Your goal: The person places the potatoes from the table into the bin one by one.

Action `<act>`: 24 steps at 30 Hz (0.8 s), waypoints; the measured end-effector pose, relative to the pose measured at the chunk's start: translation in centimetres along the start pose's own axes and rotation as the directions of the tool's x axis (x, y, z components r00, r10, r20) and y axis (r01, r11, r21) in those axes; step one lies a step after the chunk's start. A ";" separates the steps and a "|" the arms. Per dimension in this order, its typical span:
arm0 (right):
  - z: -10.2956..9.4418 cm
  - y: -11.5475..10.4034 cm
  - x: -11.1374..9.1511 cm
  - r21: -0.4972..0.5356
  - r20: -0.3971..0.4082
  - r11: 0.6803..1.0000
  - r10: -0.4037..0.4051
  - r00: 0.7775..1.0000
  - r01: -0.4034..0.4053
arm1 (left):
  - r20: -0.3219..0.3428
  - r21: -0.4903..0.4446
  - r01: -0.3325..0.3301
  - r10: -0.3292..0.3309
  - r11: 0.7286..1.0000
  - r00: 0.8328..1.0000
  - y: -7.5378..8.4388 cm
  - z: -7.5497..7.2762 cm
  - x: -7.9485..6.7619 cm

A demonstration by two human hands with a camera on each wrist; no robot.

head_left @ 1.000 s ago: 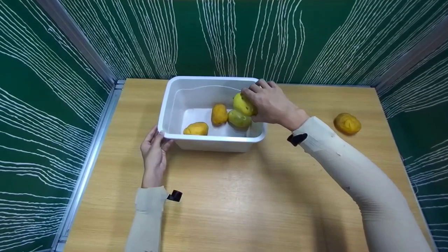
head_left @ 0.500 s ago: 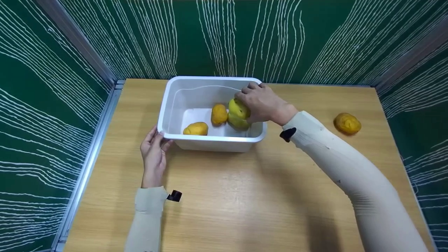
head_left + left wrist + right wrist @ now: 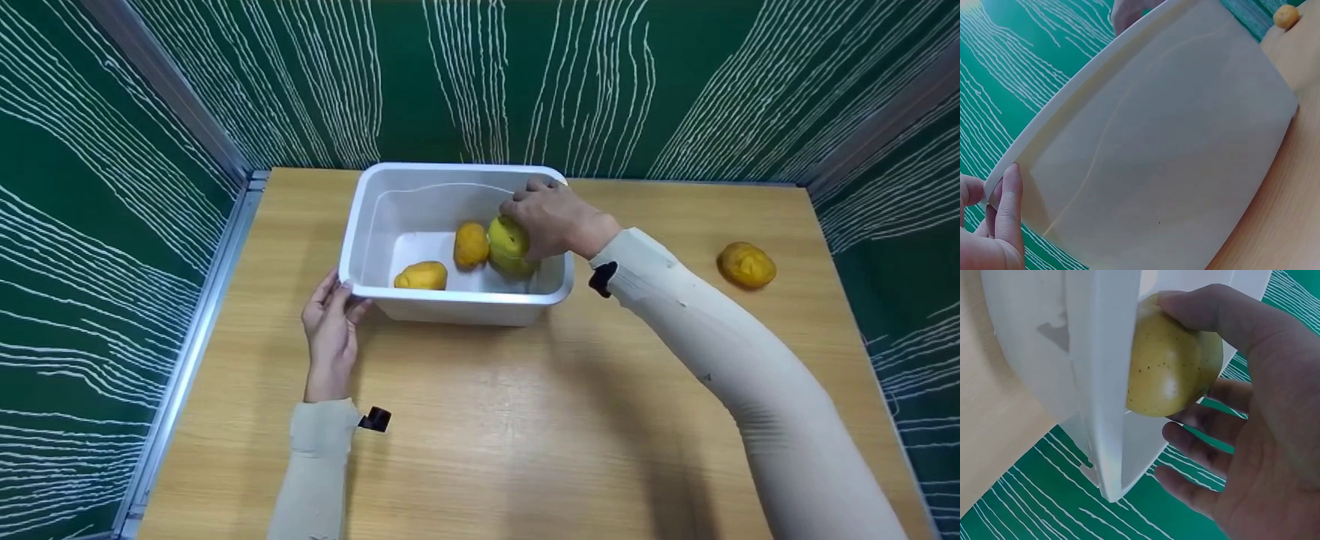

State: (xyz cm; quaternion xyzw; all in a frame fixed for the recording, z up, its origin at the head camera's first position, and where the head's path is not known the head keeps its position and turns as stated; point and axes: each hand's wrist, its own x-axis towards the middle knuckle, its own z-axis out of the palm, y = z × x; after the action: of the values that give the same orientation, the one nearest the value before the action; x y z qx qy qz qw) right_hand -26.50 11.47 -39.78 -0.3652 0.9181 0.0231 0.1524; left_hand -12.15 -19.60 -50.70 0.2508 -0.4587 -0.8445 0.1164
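Observation:
A white plastic tub (image 3: 459, 298) stands at the back of the table. My left hand (image 3: 330, 334) pinches its front left corner rim, with the thumb (image 3: 1009, 197) on the near side in the left wrist view. Inside the tub's right end, my right hand (image 3: 551, 219) grips a yellow-green mango (image 3: 1171, 363) with dark specks, thumb on one side and fingers round the other. A greener mango (image 3: 513, 265) lies right below it, partly covered. An orange-yellow mango (image 3: 471, 246) sits mid-tub, and a yellow mango (image 3: 421, 276) lies near the front wall.
Another yellow mango (image 3: 747, 265) rests on the wooden table (image 3: 480, 420) to the right, beyond my right forearm. Green panels (image 3: 510, 82) with white streaks enclose the table at the back and both sides.
My right hand has moved slightly left and lower into the tub with the yellow-green mango, which now overlaps the greener one. The left hand and tub stay put.

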 end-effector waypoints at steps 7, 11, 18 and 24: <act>-0.2 -0.4 0.7 0.008 0.055 1.000 0.021 0.998 -0.021 | 0.025 -0.022 -0.033 0.034 0.999 0.999 -0.1 0.1 -0.1; -0.1 -0.8 1.2 0.014 0.089 0.999 0.044 0.995 -0.045 | 0.021 -0.022 -0.031 0.032 0.999 0.999 -0.1 0.1 -0.1; -0.1 -1.2 2.0 0.013 0.127 0.998 0.061 0.990 -0.063 | 0.017 -0.012 -0.029 0.029 1.000 0.999 -0.1 0.1 -0.2; 0.0 -1.5 2.3 -0.015 0.133 0.997 0.071 0.989 -0.070 | 0.018 -0.017 -0.025 0.025 1.000 1.000 -0.1 0.1 -0.1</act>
State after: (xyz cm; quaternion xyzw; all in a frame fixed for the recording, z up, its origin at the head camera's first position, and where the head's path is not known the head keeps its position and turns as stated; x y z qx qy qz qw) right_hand -27.05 8.80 -40.34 -0.3310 0.9180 0.0578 0.2107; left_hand -12.11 -19.43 -50.68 0.2364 -0.4558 -0.8490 0.1248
